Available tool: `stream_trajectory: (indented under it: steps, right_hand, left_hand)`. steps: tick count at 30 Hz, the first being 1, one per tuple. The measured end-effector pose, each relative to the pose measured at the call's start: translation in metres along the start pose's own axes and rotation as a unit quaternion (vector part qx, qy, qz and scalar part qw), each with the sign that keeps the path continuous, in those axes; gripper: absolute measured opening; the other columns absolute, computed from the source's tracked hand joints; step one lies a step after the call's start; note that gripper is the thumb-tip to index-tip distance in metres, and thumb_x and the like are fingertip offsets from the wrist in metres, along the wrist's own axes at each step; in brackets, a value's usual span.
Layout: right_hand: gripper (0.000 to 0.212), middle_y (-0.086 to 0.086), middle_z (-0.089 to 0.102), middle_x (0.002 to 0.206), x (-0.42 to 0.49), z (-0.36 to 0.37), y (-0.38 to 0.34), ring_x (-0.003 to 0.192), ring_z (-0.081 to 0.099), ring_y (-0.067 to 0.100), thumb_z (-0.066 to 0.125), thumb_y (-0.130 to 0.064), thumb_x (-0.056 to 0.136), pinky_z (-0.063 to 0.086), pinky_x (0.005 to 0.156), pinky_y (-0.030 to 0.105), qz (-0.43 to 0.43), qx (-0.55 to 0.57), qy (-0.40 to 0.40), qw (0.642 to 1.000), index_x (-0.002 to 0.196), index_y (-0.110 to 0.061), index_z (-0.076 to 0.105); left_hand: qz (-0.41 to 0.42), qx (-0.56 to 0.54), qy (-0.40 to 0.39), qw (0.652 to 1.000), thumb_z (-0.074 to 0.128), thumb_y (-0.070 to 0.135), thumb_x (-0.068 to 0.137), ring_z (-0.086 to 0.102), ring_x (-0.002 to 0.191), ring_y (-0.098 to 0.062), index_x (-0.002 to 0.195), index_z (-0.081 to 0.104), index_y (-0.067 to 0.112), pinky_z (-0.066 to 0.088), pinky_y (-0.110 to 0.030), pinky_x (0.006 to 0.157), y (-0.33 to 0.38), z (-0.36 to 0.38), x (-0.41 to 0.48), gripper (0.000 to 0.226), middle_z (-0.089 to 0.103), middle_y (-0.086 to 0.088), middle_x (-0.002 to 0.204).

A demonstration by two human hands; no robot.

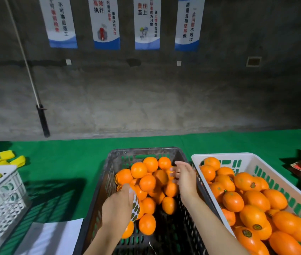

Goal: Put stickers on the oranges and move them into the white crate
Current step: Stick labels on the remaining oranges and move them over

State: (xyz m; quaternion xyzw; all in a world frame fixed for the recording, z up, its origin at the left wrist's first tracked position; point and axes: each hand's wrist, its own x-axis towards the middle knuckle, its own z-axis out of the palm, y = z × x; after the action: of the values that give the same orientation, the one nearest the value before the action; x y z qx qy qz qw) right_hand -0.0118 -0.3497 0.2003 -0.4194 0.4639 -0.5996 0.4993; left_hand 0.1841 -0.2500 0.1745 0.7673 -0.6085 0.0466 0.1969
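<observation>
Oranges (252,203) bearing small dark stickers already heap the white plastic crate (219,157) on the green desk (63,162), while plenty of bare ones remain in the dark slotted crate (142,150), so I judge the job well under way but unfinished. The left hand (117,208) grips a white sheet of round stickers (135,207) just above that pile; the right hand (184,178) hovers over it, fingers (178,165) loosely spread, holding nothing I can make out.

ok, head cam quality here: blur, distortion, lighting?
Head view: right hand fingertips motion-blurred over the black crate; wide-angle bends the wall posters outward; wall dim, table edge bright; left white crate casts a slatted shadow on the green cloth.
</observation>
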Motion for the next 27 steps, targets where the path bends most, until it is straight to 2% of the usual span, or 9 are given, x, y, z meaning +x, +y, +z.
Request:
stream_trajectory:
  steps: [2, 4, 7, 11, 13, 16, 22, 24, 27]
  right_hand:
    - [0.014, 0.002, 0.07, 0.09, -0.009, 0.008, 0.007, 0.083, 0.064, 0.023, 0.054, -0.023, 0.099, 0.048, 0.067, 0.027, -0.061, -0.174, -0.134, 0.974, 0.101, -0.027, 0.067]
    - [0.016, -0.011, 0.067, 0.101, -0.019, 0.013, 0.01, 0.093, 0.062, 0.005, 0.056, -0.028, 0.098, 0.045, 0.075, 0.016, -0.086, -0.291, -0.261, 0.916, 0.1, -0.042, 0.064]
    - [0.016, -0.02, 0.061, 0.113, -0.03, 0.017, 0.013, 0.099, 0.06, -0.004, 0.062, -0.035, 0.096, 0.049, 0.076, 0.014, -0.045, -0.315, -0.363, 0.876, 0.109, -0.044, 0.063]
    - [0.037, -0.018, 0.055, 0.123, -0.033, 0.017, 0.006, 0.098, 0.064, -0.003, 0.072, -0.038, 0.091, 0.053, 0.075, 0.016, -0.022, -0.266, -0.366, 0.892, 0.126, -0.035, 0.059]
    - [0.047, -0.014, 0.051, 0.131, -0.034, 0.017, 0.005, 0.106, 0.063, 0.001, 0.074, -0.036, 0.09, 0.055, 0.08, 0.019, -0.029, -0.253, -0.356, 0.899, 0.133, -0.036, 0.055]
    - [0.041, -0.005, 0.061, 0.127, -0.034, 0.018, 0.007, 0.11, 0.065, 0.013, 0.077, -0.032, 0.088, 0.058, 0.086, 0.029, -0.046, -0.245, -0.351, 0.903, 0.126, -0.03, 0.062]
    - [0.024, -0.004, 0.071, 0.108, -0.032, 0.019, 0.008, 0.096, 0.07, 0.011, 0.076, -0.019, 0.088, 0.06, 0.079, 0.034, -0.075, -0.233, -0.309, 0.919, 0.111, -0.021, 0.069]
    - [0.021, -0.004, 0.07, 0.105, -0.032, 0.02, 0.008, 0.095, 0.07, 0.01, 0.076, -0.018, 0.088, 0.06, 0.079, 0.033, -0.082, -0.233, -0.304, 0.92, 0.108, -0.02, 0.069]
    - [0.02, -0.003, 0.071, 0.104, -0.032, 0.02, 0.01, 0.094, 0.07, 0.011, 0.076, -0.017, 0.088, 0.06, 0.078, 0.032, -0.085, -0.235, -0.302, 0.92, 0.106, -0.021, 0.07]
  left_hand:
    - [-0.025, -0.034, -0.003, 0.999, 0.033, 0.05, 0.104, 0.05, 0.064, -0.016, 0.113, 0.045, 0.029, 0.036, -0.032, 0.055, 0.002, -0.002, -0.001, 0.025, 0.049, 0.007, 0.068]
    - [-0.057, -0.107, 0.004, 0.993, 0.038, 0.05, 0.102, 0.055, 0.07, -0.019, 0.105, 0.047, 0.029, 0.038, -0.034, 0.056, 0.003, -0.004, 0.001, 0.022, 0.055, 0.006, 0.073]
    - [-0.111, -0.226, 0.031, 0.967, 0.048, 0.046, 0.099, 0.057, 0.067, -0.012, 0.092, 0.051, 0.029, 0.04, -0.032, 0.054, 0.004, -0.007, 0.002, 0.019, 0.059, 0.008, 0.072]
    - [-0.15, -0.359, 0.036, 0.92, 0.058, 0.042, 0.096, 0.065, 0.062, -0.01, 0.082, 0.061, 0.021, 0.055, -0.038, 0.058, 0.005, -0.013, 0.005, 0.025, 0.067, 0.001, 0.068]
    - [-0.172, -0.419, 0.024, 0.891, 0.061, 0.041, 0.095, 0.067, 0.057, -0.008, 0.08, 0.065, 0.018, 0.055, -0.028, 0.05, 0.006, -0.017, 0.005, 0.028, 0.07, 0.003, 0.064]
    - [-0.201, -0.504, -0.006, 0.84, 0.062, 0.037, 0.096, 0.07, 0.057, -0.009, 0.081, 0.069, 0.011, 0.048, -0.017, 0.044, 0.009, -0.021, 0.005, 0.031, 0.073, 0.004, 0.065]
    - [-0.241, -0.602, -0.065, 0.758, 0.066, 0.033, 0.095, 0.074, 0.065, -0.02, 0.085, 0.074, 0.011, 0.053, -0.02, 0.048, 0.012, -0.028, 0.005, 0.026, 0.076, -0.007, 0.073]
    - [-0.241, -0.611, -0.072, 0.75, 0.072, 0.029, 0.091, 0.075, 0.068, -0.021, 0.087, 0.075, 0.014, 0.055, -0.021, 0.05, 0.012, -0.028, 0.005, 0.015, 0.077, -0.006, 0.075]
    - [-0.242, -0.578, -0.055, 0.778, 0.075, 0.024, 0.087, 0.074, 0.065, -0.014, 0.088, 0.073, 0.018, 0.052, -0.018, 0.048, 0.012, -0.027, 0.005, 0.006, 0.076, 0.002, 0.071]
